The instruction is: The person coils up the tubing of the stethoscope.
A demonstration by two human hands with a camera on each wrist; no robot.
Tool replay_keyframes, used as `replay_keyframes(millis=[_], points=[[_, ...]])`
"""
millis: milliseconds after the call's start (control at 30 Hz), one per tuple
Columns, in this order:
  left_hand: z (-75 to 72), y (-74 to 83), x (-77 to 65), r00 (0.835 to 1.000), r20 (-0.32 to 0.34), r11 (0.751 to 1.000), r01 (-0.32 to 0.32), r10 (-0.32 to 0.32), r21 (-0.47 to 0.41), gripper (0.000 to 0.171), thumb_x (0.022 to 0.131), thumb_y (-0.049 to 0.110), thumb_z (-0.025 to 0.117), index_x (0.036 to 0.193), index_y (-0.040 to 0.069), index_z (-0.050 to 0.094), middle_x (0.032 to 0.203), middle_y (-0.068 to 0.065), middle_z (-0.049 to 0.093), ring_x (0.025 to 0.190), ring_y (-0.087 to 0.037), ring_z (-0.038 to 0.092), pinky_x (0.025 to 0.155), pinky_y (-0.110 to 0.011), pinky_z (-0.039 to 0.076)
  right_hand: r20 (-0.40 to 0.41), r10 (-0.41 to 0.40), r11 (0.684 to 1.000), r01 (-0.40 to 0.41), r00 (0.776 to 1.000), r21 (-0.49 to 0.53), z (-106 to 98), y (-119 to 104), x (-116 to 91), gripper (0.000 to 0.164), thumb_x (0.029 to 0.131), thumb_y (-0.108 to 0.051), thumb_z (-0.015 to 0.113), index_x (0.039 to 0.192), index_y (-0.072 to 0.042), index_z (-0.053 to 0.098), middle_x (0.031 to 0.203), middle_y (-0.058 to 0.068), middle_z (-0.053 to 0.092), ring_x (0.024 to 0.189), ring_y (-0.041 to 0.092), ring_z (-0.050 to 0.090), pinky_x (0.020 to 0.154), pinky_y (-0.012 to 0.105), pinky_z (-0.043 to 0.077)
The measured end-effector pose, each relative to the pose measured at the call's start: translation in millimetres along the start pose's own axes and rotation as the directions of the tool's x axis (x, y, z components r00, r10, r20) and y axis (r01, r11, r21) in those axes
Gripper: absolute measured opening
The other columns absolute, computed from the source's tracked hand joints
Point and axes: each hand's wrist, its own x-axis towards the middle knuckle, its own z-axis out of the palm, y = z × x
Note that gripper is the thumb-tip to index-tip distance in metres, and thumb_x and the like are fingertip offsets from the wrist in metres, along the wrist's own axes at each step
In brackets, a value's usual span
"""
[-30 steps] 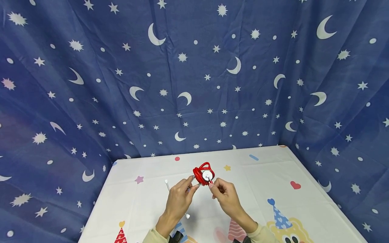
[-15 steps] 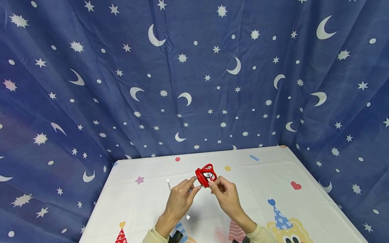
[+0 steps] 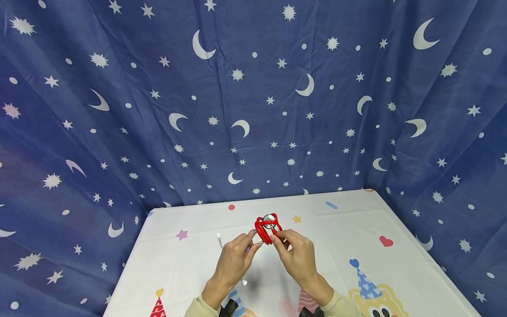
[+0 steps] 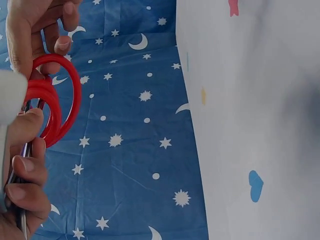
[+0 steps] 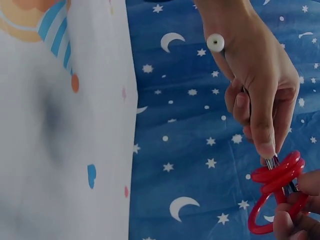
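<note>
A red stethoscope is held up over the table between both hands. Its red tubing (image 3: 263, 231) is wound in several turns around the metal ear tubes. My left hand (image 3: 234, 257) grips those ear tubes, and the white ear tips (image 3: 244, 282) stick out past it. My right hand (image 3: 298, 254) pinches the tubing close to the round silver chest piece (image 3: 269, 220), which sits at the far side of the coil with a red strand crossing in front. In the right wrist view the left hand (image 5: 265, 90) pinches the ear tubes right at the coil (image 5: 280, 175).
A white tablecloth (image 3: 336, 229) with printed party figures and shapes covers the table. Behind it and along the sides hangs a blue curtain (image 3: 261, 110) with moons and stars.
The chest piece was lying over the front of the coil, then went behind a red loop, and now shows farther away behind the strand. The left hand has barely moved.
</note>
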Motion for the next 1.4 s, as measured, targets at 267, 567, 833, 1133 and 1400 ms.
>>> replay_keyframes(millis=[267, 567, 833, 1133, 1400], points=[[-1.3, -0.9, 4.2, 1.000, 0.000, 0.999, 0.013, -0.013, 0.032, 0.036, 0.082, 0.017, 0.080, 0.112, 0.000, 0.071, 0.067, 0.008, 0.059, 0.056, 0.004, 0.040, 0.051, -0.008, 0.034, 0.016, 0.029, 1.000, -0.029, 0.999, 0.002, -0.5, -7.2, -2.0, 0.005, 0.084, -0.010, 0.076, 0.089, -0.008, 0.075, 0.084, -0.005, 0.063, 0.064, 0.001, 0.056, 0.052, 0.011, 0.040], [0.2, -0.2, 0.0, 0.998, 0.061, 0.999, 0.015, -0.018, 0.052, 0.036, 0.081, 0.020, 0.081, 0.111, 0.002, 0.072, 0.067, 0.009, 0.060, 0.056, 0.004, 0.042, 0.052, -0.008, 0.035, -0.012, 0.033, 0.999, -0.033, 0.999, 0.010, -1.6, -0.4, -2.9, 0.006, 0.077, -0.010, 0.083, 0.080, -0.008, 0.077, 0.071, -0.007, 0.060, 0.058, -0.001, 0.049, 0.050, 0.009, 0.036], [2.0, 4.7, 1.6, 0.996, 0.092, 0.999, -0.007, 0.003, 0.052, 0.033, 0.084, 0.023, 0.078, 0.110, 0.004, 0.072, 0.069, 0.008, 0.061, 0.057, 0.001, 0.050, 0.053, -0.010, 0.040, -0.099, -0.012, 1.000, 0.010, 0.995, -0.020, 2.4, 6.5, -2.7, 0.018, 0.067, -0.001, 0.088, 0.078, -0.004, 0.074, 0.061, -0.008, 0.055, 0.053, -0.003, 0.048, 0.049, 0.009, 0.038], [5.8, 1.2, -1.6, 0.994, 0.111, 0.999, 0.007, -0.012, 0.046, 0.033, 0.082, 0.023, 0.079, 0.109, 0.005, 0.072, 0.068, 0.010, 0.060, 0.058, 0.005, 0.045, 0.053, -0.009, 0.037, -0.059, 0.098, 0.994, -0.101, 0.993, -0.052, 1.7, 18.8, 3.8, 0.035, 0.073, -0.011, 0.087, 0.091, -0.007, 0.057, 0.074, 0.000, 0.061, 0.061, 0.008, 0.059, 0.051, 0.014, 0.043], [8.6, -7.8, -3.6, 0.978, 0.182, 0.994, 0.106, -0.104, 0.000, 0.030, 0.083, 0.024, 0.078, 0.109, 0.009, 0.072, 0.069, 0.013, 0.056, 0.058, 0.001, 0.046, 0.054, -0.012, 0.037, 0.338, 0.453, 0.751, -0.558, 0.825, 0.354, 2.4, 24.1, 7.9, 0.043, 0.086, -0.018, 0.076, 0.126, -0.013, 0.060, 0.104, 0.016, 0.073, 0.084, 0.026, 0.074, 0.063, 0.026, 0.059]])
